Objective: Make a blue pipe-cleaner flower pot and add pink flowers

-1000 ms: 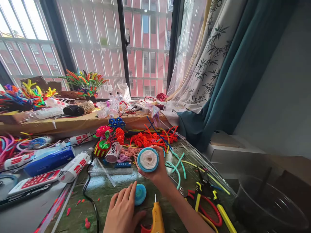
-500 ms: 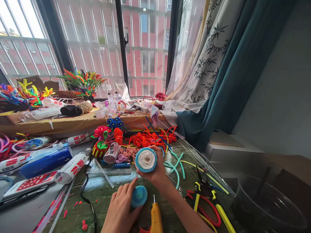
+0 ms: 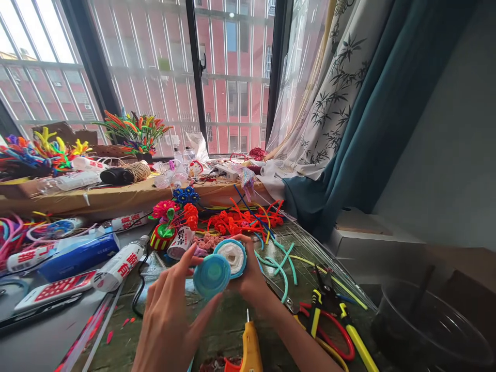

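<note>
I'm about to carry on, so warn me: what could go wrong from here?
The glue gun lies between the arms, nozzle toward the hands; if hot, it might burn a dipping hand.

The left hand grips the blue disc by its edge, so it could slip.

The right forearm passes close to the red loop handle and might knock it.

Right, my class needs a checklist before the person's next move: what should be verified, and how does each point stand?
1. Blue disc held in left hand: ok.
2. Blue-rimmed round piece held in right hand: ok, white centre visible.
3. Blue disc touching the round piece: cannot tell; they overlap in view.
4. Glue gun apart from both hands: ok.
5. Nozzle cool: cannot tell.
6. Table free of scraps: not ok, pink bits lie at left.
</note>
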A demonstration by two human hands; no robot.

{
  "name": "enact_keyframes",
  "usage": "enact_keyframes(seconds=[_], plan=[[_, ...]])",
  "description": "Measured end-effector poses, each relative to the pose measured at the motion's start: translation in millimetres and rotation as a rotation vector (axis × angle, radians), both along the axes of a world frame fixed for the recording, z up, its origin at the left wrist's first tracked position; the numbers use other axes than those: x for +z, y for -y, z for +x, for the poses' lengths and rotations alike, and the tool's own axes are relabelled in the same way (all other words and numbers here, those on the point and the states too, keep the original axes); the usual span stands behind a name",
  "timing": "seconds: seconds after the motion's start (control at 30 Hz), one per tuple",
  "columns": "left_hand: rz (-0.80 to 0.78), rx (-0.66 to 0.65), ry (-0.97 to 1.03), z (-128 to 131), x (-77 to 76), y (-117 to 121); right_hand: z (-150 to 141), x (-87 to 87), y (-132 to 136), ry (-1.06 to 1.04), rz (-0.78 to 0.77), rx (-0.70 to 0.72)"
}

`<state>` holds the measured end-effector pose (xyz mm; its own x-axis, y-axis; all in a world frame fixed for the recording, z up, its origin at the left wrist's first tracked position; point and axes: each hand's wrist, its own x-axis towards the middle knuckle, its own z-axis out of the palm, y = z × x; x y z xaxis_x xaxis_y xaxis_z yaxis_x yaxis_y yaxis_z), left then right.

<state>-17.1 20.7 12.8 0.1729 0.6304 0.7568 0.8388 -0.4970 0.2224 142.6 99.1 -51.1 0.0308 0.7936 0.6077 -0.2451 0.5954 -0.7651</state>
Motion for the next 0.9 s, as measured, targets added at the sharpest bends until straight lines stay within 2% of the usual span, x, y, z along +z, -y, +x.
enact_keyframes(seconds=[0.1, 0.2, 0.37, 0.67, 0.77, 0.9], plan=[[0.013, -0.025, -0.033, 17, 7.5, -12, -1, 3.4, 3, 0.022, 0.004, 0.029], [0.008, -0.063, -0.051, 24, 3.5, -21, 1, 5.3, 4, 0.047, -0.005, 0.014], [-0.003, -0.086, -0.041, 23, -0.7, -25, 3, 4.4, 4, 0.072, -0.035, 0.001], [0.013, -0.021, -0.107, 22, 7.5, -23, 3, 6.7, 5, 0.068, 0.000, 0.028], [0.068, -0.014, -0.181, 18, 10.2, -22, 3, 7.5, 6, 0.081, 0.004, 0.013], [0.164, -0.032, -0.398, 11, 11.8, -25, 4, 7.6, 7, 0.111, -0.001, -0.015]])
